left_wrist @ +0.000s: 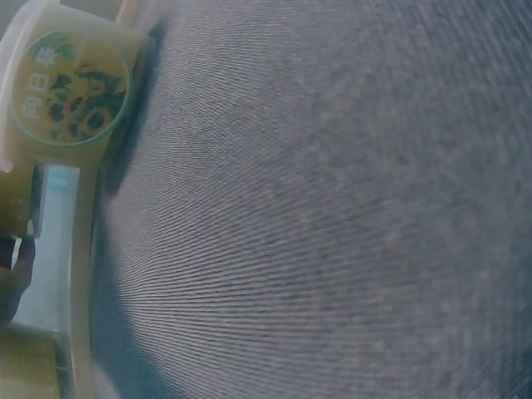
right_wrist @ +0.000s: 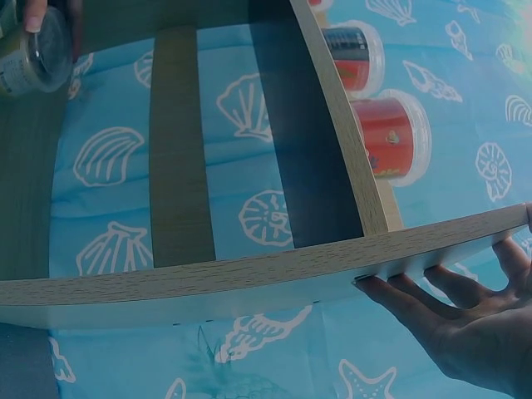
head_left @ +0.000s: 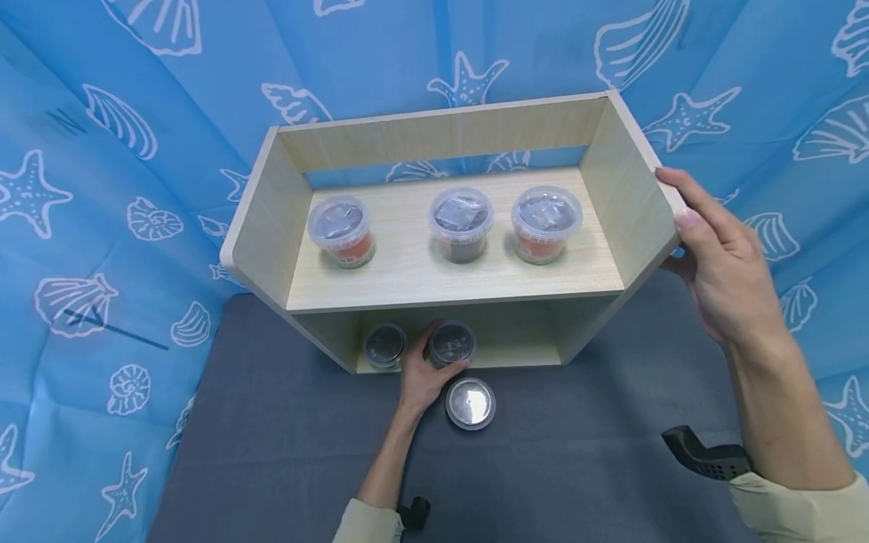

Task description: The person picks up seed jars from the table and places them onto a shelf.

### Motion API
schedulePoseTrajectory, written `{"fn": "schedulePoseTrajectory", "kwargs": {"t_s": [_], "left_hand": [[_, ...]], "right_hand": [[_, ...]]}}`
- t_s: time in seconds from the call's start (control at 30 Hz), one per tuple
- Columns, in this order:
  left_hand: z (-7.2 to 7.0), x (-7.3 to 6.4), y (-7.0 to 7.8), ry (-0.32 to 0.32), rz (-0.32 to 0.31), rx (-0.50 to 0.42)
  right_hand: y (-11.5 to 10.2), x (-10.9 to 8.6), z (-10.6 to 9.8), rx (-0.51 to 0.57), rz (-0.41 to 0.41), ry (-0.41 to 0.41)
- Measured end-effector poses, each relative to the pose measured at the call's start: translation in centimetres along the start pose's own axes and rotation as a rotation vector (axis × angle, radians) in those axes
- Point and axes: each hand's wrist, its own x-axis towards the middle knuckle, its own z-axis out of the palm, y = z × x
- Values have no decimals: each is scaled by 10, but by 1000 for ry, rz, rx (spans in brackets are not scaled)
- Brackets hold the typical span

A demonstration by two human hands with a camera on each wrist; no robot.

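A two-tier wooden shelf (head_left: 455, 302) stands on grey cloth. My left hand (head_left: 422, 381) reaches into its lower tier and grips a clear-lidded round tub (head_left: 451, 343), thumb at the front and fingers around the far side. The same tub (right_wrist: 37, 62) shows at the upper left of the right wrist view. Left of it sits another lidded tub (head_left: 385, 345). A tub with a shiny lid (head_left: 471, 404) stands on the cloth in front; its sunflower label (left_wrist: 71, 91) faces the left wrist camera. My right hand (head_left: 733, 264) holds the shelf's right side panel (head_left: 641, 188) by its edge.
On the upper tier stand a left tub with orange contents (head_left: 342, 230), a dark-filled middle tub (head_left: 462, 222) and a red-orange right tub (head_left: 545, 222). A blue curtain (head_left: 122, 249) with white shells hangs behind and beside the shelf. Grey cloth (head_left: 577, 452) covers the surface in front.
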Motion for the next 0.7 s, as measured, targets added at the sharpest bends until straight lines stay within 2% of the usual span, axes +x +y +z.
{"fn": "schedulePoseTrajectory", "kwargs": {"t_s": [0.27, 0.53, 0.7], "left_hand": [[1, -2, -3, 0, -49, 22], [3, -4, -8, -19, -9, -22], [-1, -5, 10, -38, -23, -67]], "right_hand": [[1, 1, 1, 11, -13, -9], [0, 1, 1, 11, -13, -4], [1, 0, 1, 15, -11, -2]]}}
